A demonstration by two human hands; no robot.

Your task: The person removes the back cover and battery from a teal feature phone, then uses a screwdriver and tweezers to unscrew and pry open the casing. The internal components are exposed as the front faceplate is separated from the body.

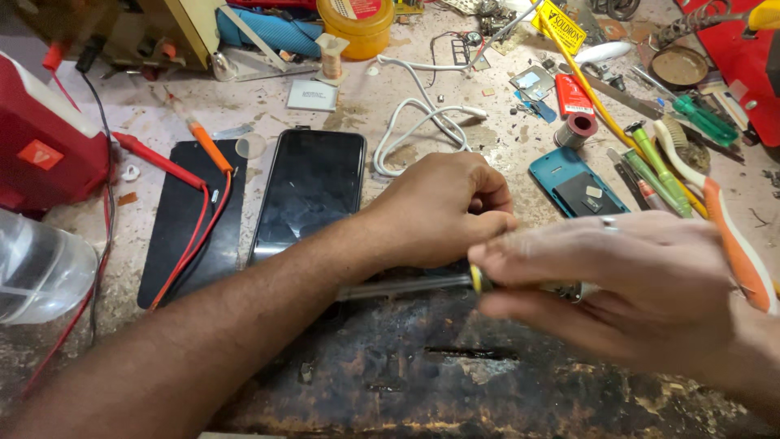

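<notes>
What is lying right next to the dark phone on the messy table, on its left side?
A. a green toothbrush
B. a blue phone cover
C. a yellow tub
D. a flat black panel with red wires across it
D: a flat black panel lies just left of the dark phone, with red wires running across it; the yellow tub sits far back and the blue phone cover is off to the right.

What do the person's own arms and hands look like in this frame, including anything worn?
Both forearms are bare, with no sleeves, gloves or watch in view. The left hand shows no jewellery. The right hand wears a plain silver-coloured ring on one finger. The fingers of that hand look slightly blurred. No cables or markings show on either arm.
</notes>
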